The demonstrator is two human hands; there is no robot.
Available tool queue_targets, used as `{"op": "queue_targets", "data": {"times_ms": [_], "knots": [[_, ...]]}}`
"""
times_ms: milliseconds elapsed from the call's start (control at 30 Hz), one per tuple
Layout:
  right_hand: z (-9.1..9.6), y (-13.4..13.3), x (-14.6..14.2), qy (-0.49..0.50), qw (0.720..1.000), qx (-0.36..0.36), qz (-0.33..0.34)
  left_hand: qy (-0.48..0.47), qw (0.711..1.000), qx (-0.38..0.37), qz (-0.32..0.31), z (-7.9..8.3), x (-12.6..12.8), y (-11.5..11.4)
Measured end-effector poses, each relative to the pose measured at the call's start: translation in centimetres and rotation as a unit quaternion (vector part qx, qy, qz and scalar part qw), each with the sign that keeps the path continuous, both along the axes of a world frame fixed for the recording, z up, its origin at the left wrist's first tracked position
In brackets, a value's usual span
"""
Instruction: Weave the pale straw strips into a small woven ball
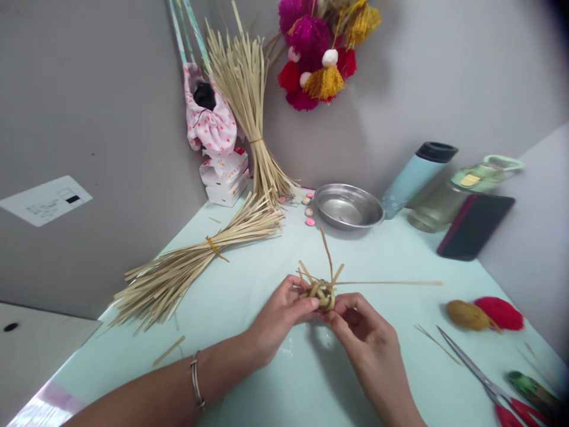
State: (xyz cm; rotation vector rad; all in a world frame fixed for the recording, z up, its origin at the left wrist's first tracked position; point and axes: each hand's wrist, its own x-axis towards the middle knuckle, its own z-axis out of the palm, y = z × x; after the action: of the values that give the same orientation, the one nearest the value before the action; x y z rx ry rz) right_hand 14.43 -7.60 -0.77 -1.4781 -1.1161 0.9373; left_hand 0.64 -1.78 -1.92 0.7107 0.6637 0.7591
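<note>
Both of my hands pinch a small woven knot of straw strips just above the pale green table. My left hand grips its left side with thumb and fingers closed. Its right side is held by the closed fingers of my right hand. Loose strip ends stick up out of the knot, and one long strip runs off to the right.
A tied straw bundle lies at the left; another leans in the corner. Behind are a steel bowl, a bottle, a jar and a phone. Scissors and pompoms lie at the right.
</note>
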Motion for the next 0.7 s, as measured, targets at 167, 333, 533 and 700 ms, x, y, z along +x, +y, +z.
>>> {"op": "queue_targets", "data": {"times_ms": [167,333,533,700], "knots": [[0.2,0.2,0.0,0.066,0.996,-0.057,-0.004,0.010,1.000,-0.004,0.006,-0.1,-0.1,0.0],[0.3,0.3,0.2,0.052,0.995,-0.082,-0.010,0.009,1.000,0.013,0.005,-0.6,0.0,0.0],[0.3,0.4,0.7,0.086,0.991,-0.102,-0.010,0.005,0.998,0.063,0.013,-1.3,0.0,0.0],[0.5,0.4,0.7,0.057,0.993,-0.099,-0.016,0.016,0.994,0.108,0.013,-1.3,-0.2,0.1]]}}
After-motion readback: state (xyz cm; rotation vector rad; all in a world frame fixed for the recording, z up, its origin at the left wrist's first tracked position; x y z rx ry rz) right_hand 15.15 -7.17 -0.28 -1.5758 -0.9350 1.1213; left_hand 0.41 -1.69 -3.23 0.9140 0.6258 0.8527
